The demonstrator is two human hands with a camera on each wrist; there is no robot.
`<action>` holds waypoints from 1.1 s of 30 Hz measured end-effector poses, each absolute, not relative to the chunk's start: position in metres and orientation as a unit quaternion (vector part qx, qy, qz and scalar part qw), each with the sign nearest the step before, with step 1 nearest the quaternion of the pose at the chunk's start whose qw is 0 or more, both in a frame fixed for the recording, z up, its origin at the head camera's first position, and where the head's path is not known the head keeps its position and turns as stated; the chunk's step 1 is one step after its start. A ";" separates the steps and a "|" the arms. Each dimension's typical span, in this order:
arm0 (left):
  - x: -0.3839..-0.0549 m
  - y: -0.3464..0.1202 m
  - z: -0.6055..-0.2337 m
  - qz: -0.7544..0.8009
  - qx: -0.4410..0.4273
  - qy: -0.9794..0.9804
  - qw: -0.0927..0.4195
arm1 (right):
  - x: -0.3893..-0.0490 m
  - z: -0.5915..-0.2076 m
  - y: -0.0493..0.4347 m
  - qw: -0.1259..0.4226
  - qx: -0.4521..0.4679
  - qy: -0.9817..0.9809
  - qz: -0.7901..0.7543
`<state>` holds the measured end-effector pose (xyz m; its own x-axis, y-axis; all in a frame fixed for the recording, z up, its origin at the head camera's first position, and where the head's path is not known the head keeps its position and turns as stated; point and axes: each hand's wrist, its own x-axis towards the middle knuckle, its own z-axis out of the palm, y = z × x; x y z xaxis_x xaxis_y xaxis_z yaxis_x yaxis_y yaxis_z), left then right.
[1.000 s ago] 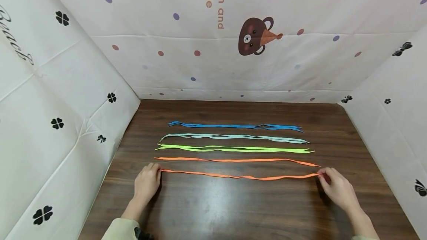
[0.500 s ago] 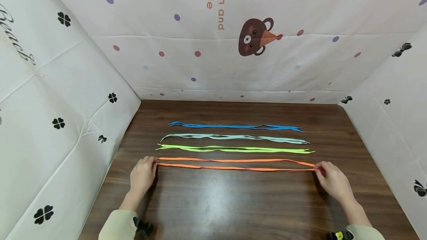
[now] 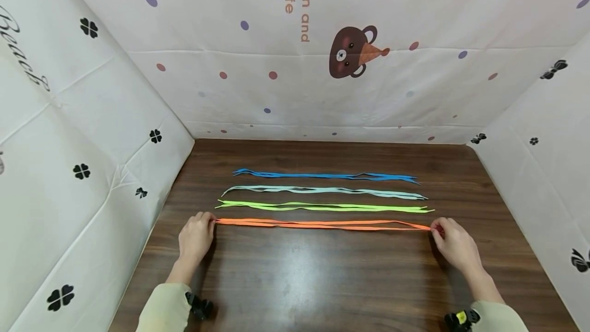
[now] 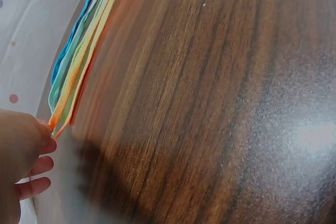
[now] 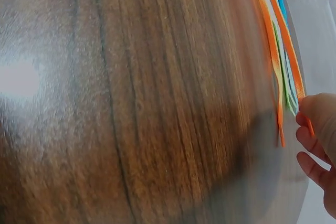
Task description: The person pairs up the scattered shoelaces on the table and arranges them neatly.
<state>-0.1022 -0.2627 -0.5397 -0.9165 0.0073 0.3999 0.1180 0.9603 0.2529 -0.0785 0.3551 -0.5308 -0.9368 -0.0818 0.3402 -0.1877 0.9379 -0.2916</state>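
Observation:
Two orange shoelaces [image 3: 322, 225] lie stretched side by side across the table, close together and touching in places. At their left end my left hand [image 3: 196, 237] pinches an orange lace [image 4: 67, 94] between thumb and finger. My right hand [image 3: 456, 245] pinches the right end of an orange lace [image 5: 286, 30], its tip poking out below the fingers. Beside it, the other orange lace [image 5: 274, 51] has a free end on the wood. In the left wrist view, the left hand [image 4: 23, 156] partly hides the lace ends.
Beyond the orange pair lie lime green laces [image 3: 322, 207], pale teal laces [image 3: 322, 189] and blue laces [image 3: 322, 174], in roughly parallel rows. The brown wooden table [image 3: 295, 281] is bounded by white printed cloth walls [image 3: 295, 91] at the back and both sides.
Both hands have moved away from the body, carrying the nearer orange lace up to the other orange one. The gap between the two has closed. The other rows stayed put.

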 end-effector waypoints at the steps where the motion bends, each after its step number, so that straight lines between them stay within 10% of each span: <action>1: -0.103 -0.263 -0.540 -0.138 -0.031 -0.970 0.200 | -0.079 -0.531 0.355 0.164 0.070 -0.971 0.162; 33: -0.105 -0.262 -0.548 -0.116 -0.023 -0.974 0.191 | -0.083 -0.550 0.354 0.186 0.087 -0.971 0.127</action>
